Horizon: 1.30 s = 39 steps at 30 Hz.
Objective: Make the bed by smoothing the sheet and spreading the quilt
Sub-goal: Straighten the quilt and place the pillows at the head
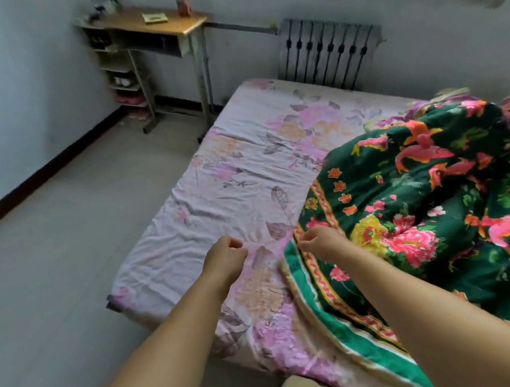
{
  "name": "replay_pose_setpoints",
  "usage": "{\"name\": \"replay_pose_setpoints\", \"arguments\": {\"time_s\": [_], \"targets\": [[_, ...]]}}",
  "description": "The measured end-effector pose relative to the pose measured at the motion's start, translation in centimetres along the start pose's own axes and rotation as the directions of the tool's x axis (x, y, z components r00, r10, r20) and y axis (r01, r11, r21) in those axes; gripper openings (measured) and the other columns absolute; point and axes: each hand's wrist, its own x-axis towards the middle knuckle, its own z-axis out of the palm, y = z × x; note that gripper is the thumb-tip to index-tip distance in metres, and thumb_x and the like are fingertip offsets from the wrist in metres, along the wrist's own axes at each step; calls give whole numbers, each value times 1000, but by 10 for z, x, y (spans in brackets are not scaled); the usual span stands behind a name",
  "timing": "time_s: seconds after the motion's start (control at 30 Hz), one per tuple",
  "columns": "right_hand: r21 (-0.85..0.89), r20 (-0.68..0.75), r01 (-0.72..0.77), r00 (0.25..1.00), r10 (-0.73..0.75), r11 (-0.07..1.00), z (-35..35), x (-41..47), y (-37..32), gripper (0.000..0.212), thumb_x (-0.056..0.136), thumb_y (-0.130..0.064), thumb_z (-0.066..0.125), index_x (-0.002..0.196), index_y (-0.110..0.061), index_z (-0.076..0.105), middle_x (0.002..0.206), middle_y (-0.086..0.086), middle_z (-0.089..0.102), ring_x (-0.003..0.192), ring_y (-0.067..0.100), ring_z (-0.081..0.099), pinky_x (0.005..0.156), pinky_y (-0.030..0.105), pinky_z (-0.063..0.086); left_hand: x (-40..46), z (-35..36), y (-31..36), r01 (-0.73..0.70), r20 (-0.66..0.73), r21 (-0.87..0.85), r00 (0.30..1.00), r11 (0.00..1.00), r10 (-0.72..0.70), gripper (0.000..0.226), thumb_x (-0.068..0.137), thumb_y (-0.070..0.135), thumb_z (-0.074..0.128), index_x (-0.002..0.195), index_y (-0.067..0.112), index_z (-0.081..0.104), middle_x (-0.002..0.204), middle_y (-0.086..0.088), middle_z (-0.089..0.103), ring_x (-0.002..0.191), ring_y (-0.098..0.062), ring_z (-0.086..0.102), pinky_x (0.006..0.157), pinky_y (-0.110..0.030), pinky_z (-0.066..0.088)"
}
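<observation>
A pink floral sheet (245, 169), creased, covers the left half of the mattress. A dark green quilt (431, 194) with red and pink flowers lies bunched over the right half, and its striped border runs along the near edge. My left hand (226, 256) is curled on the sheet near the bed's front, where small creases fan out from its fingertips. My right hand (321, 241) is curled at the quilt's left edge, its fingers pinched on the border fold.
A small wooden desk (155, 24) with shelves stands in the far left corner. A radiator (328, 50) is on the wall behind the bed, below a window. Grey tiled floor (69, 253) lies to the left of the bed.
</observation>
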Motion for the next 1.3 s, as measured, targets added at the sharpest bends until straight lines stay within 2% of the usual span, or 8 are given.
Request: {"name": "replay_pose_setpoints", "arguments": {"time_s": [0.1, 0.23, 0.37, 0.6, 0.8, 0.9, 1.1, 1.3], "targets": [[-16, 35, 61, 998, -61, 998, 22, 14, -30, 21, 90, -28, 62, 76, -13, 61, 79, 7, 58, 71, 15, 50, 57, 23, 33, 1, -35, -10, 22, -60, -39, 998, 999, -24, 22, 91, 12, 50, 112, 11, 57, 109, -12, 61, 90, -23, 55, 74, -26, 41], [19, 131, 91, 987, -93, 996, 54, 31, -64, 26, 91, -27, 63, 101, -4, 67, 88, 5, 57, 73, 16, 51, 60, 22, 36, 10, -72, -22, 49, -102, -61, 993, 997, -55, 11, 90, 13, 52, 100, 17, 54, 103, -9, 61, 91, -23, 57, 69, -26, 43], [52, 227, 25, 973, -36, 998, 88, 56, -97, 30, 91, -24, 60, 113, -2, 64, 68, 2, 50, 58, 15, 45, 50, 24, 37, 35, -112, -34, 85, -103, -73, 990, 994, -93, 16, 90, 14, 54, 105, 16, 57, 100, -6, 62, 95, -23, 58, 77, -27, 44], [223, 303, -149, 950, 77, 963, 130, 134, -171, 32, 92, -25, 59, 118, -8, 60, 108, 10, 57, 95, 24, 55, 67, 31, 49, 113, -195, -32, 135, -102, -34, 985, 990, -137, 11, 90, 11, 54, 82, 18, 57, 75, 1, 58, 76, -19, 55, 65, -22, 43], [265, 343, -221, 931, 122, 939, 164, 184, -249, 26, 93, -22, 58, 115, -7, 60, 99, 9, 56, 89, 22, 53, 67, 32, 49, 173, -271, -23, 145, -66, 103, 988, 984, -139, 5, 91, 16, 54, 89, 17, 59, 87, -2, 61, 82, -19, 56, 67, -24, 43], [282, 373, -219, 922, 104, 934, 176, 197, -282, 22, 93, -20, 56, 111, -8, 62, 94, 9, 56, 82, 20, 51, 63, 28, 44, 195, -298, -27, 171, -62, 82, 984, 982, -166, 16, 90, 14, 54, 78, 23, 57, 80, 1, 60, 83, -20, 58, 71, -25, 44], [384, 309, -264, 940, 146, 885, 188, 236, -327, 18, 92, -23, 57, 103, -13, 66, 88, 10, 59, 79, 21, 52, 60, 24, 40, 271, -337, -38, 179, 16, 194, 983, 965, -186, 19, 91, 16, 53, 75, 26, 55, 81, -2, 59, 80, -21, 56, 72, -26, 43], [532, 138, -366, 927, 349, 763, 193, 253, -345, 15, 93, -17, 58, 102, -8, 65, 86, 14, 57, 78, 22, 49, 55, 22, 35, 343, -358, -29, 0, 248, 289, 966, 957, -75, 12, 90, 17, 54, 81, 24, 57, 86, -4, 61, 82, -21, 56, 73, -27, 44]]}}
